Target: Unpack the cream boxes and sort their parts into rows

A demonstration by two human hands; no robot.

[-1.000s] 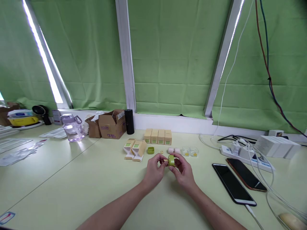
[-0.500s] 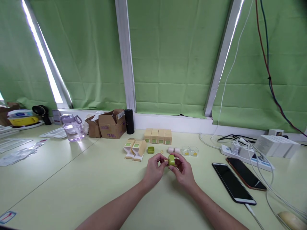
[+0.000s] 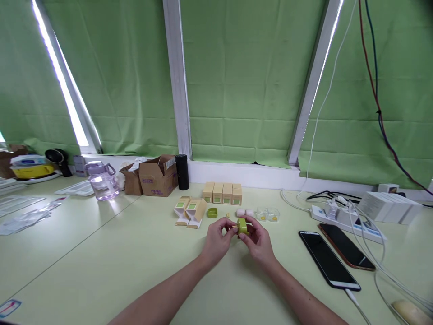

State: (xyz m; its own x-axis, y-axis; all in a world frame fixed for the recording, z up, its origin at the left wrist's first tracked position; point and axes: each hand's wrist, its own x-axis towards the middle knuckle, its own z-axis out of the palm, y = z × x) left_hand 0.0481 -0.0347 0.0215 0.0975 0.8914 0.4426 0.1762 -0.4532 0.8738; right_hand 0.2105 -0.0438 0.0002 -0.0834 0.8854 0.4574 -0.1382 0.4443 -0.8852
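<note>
Above the table, my right hand [image 3: 260, 243] pinches a small glossy green plastic part [image 3: 242, 225]. My left hand [image 3: 217, 240] is closed at its left side, fingertips round a thin yellowish pin-like piece [image 3: 234, 226] that meets the green part. Whether the pin is inside it I cannot tell. Just beyond my hands lie a second green part [image 3: 212, 212], shaped like a small open cup, and a tiny yellow piece [image 3: 228, 215]. To their right are pale pink cylinders [image 3: 240, 212] and clear cups [image 3: 273, 214] with something yellow in them.
Small cardboard boxes [image 3: 218, 193] stand in a row behind, with opened cartons [image 3: 196, 212] left of them. Two phones [image 3: 329, 259] and a power strip [image 3: 348, 222] with loose cables lie right. A water bottle [image 3: 102, 180], brown box [image 3: 158, 176] and black cylinder [image 3: 182, 172] stand back left.
Both hands stay in nearly the same place, and the green part looks turned very slightly between the fingers. The table items have not moved.
</note>
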